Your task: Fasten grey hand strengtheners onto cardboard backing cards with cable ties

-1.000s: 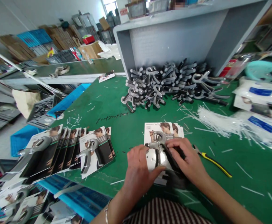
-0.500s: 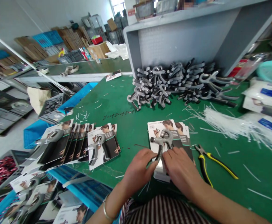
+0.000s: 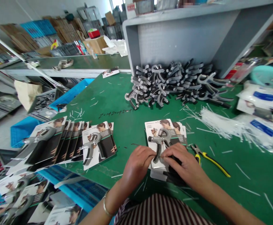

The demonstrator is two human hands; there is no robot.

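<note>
A grey and black hand gripper (image 3: 161,142) lies on a printed backing card (image 3: 155,128), which tops a small stack of cards on the green table (image 3: 127,125). My left hand (image 3: 136,164) pinches the gripper's lower handle from the left. My right hand (image 3: 183,164) pinches the same handle from the right, its fingers closed over the card. Both hands meet at the handle near the table's front edge.
A heap of loose hand grippers (image 3: 174,84) lies at the back under a grey shelf (image 3: 174,31). Finished carded grippers (image 3: 66,143) fan out at the left. Yellow-handled cutters (image 3: 209,159) lie to the right, with white cable ties (image 3: 223,123) and bagged goods (image 3: 260,97) beyond.
A second ago the gripper and card were tilted up in my hands; now they lie flat on the stack and both hands pinch the lower handle.
</note>
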